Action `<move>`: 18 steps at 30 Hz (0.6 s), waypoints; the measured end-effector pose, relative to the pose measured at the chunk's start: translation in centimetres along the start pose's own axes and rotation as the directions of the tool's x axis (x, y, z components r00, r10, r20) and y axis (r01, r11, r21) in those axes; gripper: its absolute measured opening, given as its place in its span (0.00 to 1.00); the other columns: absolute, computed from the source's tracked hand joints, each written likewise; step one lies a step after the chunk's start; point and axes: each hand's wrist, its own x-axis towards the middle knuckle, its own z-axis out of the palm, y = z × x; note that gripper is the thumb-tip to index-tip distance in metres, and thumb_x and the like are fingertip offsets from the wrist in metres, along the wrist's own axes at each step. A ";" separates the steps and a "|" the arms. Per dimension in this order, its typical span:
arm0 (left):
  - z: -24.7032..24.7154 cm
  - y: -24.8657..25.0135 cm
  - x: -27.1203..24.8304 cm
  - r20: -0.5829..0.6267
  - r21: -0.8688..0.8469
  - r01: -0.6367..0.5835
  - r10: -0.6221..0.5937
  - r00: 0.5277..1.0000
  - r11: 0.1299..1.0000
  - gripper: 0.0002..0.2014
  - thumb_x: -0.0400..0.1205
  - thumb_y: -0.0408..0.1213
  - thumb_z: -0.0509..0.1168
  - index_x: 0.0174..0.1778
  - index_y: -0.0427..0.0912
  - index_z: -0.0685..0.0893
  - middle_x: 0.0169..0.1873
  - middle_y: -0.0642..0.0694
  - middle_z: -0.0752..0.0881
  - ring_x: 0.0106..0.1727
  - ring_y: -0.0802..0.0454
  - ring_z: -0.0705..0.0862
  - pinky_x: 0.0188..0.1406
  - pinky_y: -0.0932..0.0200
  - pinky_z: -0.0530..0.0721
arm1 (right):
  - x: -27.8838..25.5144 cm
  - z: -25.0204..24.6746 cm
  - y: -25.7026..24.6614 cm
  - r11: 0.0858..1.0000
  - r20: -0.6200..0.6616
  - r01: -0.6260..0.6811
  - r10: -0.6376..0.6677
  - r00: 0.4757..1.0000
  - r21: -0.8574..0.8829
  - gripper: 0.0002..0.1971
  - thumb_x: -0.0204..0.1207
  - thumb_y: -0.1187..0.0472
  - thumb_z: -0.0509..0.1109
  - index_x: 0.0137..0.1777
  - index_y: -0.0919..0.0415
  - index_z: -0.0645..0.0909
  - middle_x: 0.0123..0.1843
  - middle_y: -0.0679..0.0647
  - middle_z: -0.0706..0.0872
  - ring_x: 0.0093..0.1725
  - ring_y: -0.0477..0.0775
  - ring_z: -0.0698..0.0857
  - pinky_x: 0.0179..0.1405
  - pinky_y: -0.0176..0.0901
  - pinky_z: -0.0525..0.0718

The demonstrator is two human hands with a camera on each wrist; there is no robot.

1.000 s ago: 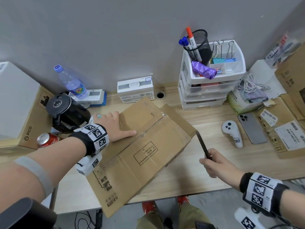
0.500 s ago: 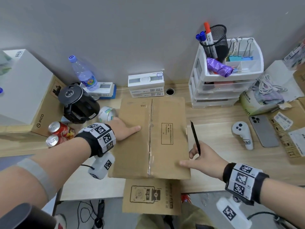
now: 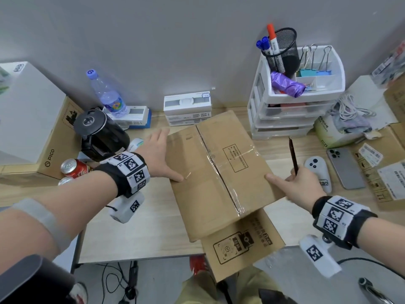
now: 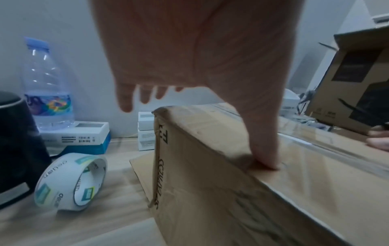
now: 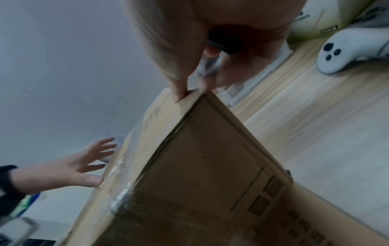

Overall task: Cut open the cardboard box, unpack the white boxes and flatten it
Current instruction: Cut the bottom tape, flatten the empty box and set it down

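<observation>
Cardboard box [image 3: 219,172] now turned slantwise, tape still uncut; left hand [image 3: 157,156] flat, right hand [image 3: 300,185] probably gripping knife [image 3: 293,155].

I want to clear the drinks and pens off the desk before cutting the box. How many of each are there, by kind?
Water bottle: 1
Soda cans: 2
Blue markers: 2
Orange marker: 1
Total: 6
</observation>
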 end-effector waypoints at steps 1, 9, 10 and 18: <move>-0.1 0.2 0.3 0.031 -0.031 -0.025 0.026 0.999 0.999 0.74 0.51 0.65 0.85 0.86 0.40 0.50 0.81 0.40 0.64 0.81 0.41 0.66 0.79 0.46 0.70 | -0.3 0.1 0.0 0.998 0.014 -0.033 0.032 0.999 0.059 0.34 0.62 0.31 0.79 0.46 0.61 0.71 0.28 0.53 0.87 0.31 0.57 0.90 0.37 0.59 0.91; -1.0 1.7 -0.3 0.121 0.162 -0.018 -0.002 0.993 0.987 0.42 0.65 0.73 0.73 0.61 0.43 0.72 0.52 0.47 0.78 0.53 0.46 0.81 0.46 0.54 0.77 | 0.1 -0.1 1.6 0.969 0.002 -0.068 0.070 0.998 0.236 0.30 0.63 0.39 0.84 0.46 0.60 0.72 0.37 0.54 0.81 0.38 0.59 0.90 0.46 0.63 0.92; -1.3 2.2 -0.6 0.147 0.154 -0.022 -0.001 0.989 0.988 0.35 0.70 0.71 0.70 0.57 0.43 0.74 0.49 0.47 0.79 0.50 0.46 0.81 0.45 0.55 0.76 | 0.5 -0.4 1.8 0.976 -0.035 -0.043 0.052 0.998 0.211 0.29 0.62 0.37 0.83 0.40 0.56 0.71 0.36 0.54 0.81 0.41 0.61 0.90 0.47 0.63 0.91; -0.2 2.8 -0.9 0.403 0.084 0.011 -0.044 0.914 0.996 0.28 0.81 0.61 0.61 0.29 0.38 0.80 0.23 0.42 0.90 0.32 0.49 0.93 0.41 0.59 0.88 | 2.2 -2.6 3.0 0.929 -0.138 -0.007 0.063 0.988 0.371 0.26 0.64 0.43 0.81 0.36 0.52 0.65 0.40 0.53 0.84 0.49 0.64 0.89 0.61 0.68 0.86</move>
